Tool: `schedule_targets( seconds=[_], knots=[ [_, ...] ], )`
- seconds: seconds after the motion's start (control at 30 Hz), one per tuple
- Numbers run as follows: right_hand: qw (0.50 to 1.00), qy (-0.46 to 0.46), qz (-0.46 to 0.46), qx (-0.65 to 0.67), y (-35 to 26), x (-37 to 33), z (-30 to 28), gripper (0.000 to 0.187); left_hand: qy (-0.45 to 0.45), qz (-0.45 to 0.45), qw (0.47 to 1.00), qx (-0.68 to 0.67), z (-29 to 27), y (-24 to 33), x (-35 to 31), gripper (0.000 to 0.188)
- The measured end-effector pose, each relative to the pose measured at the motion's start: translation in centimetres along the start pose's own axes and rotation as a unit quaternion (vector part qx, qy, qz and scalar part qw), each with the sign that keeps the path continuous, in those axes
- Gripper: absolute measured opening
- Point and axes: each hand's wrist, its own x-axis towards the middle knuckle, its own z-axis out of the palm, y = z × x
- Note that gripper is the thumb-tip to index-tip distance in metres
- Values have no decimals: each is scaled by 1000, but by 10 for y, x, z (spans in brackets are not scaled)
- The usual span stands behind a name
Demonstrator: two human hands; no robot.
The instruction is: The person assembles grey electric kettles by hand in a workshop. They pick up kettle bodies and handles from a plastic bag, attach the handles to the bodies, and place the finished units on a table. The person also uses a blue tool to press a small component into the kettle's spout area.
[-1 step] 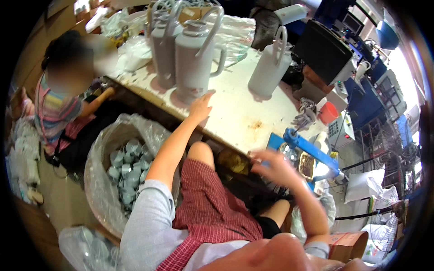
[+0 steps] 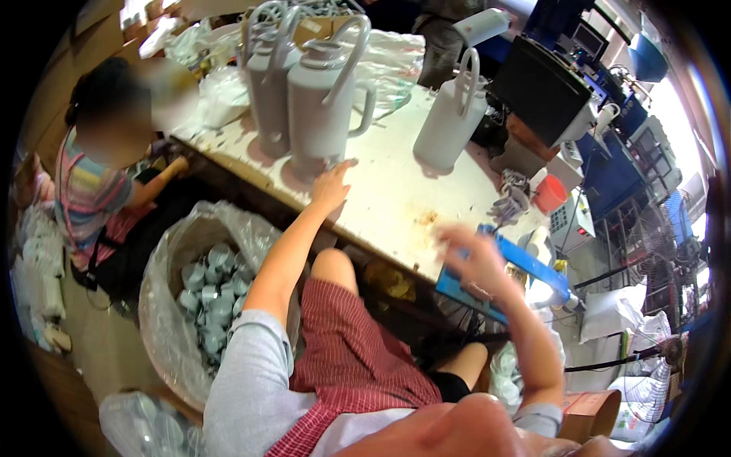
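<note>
On the white tabletop stands a grey jug with a side handle and a tall curved spout-like loop. Beside its base rests my left hand, fingers stretched out; whether it touches the jug I cannot tell. Close behind stands a second grey jug. My right hand is raised near a blue metal bench device, somewhat blurred, fingers apart and nothing visible in it. Farther right on the table is another grey jug.
To my left, a bin lined with clear plastic holds several small grey cup-shaped parts. Another person sits at the table's left end. A red cup stands near the right end. A clear bag lies at lower left.
My right hand has moved up and slightly right, across the front of the blue device. My left hand stays beside the jug's base. The whole view has shifted a little.
</note>
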Motion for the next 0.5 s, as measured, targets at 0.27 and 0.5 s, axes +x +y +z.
schedule_targets(
  seconds=[0.27, 0.5],
  knots=[
    [889, 455, 43, 18, 208, 299, -95, 67, 77, 9, 996, 39, 41, 1, 92, 82],
    [904, 415, 2, 108, 155, 324, -68, 39, 168, -5, 984, 57, 80, -43, 141, 68]
  ],
)
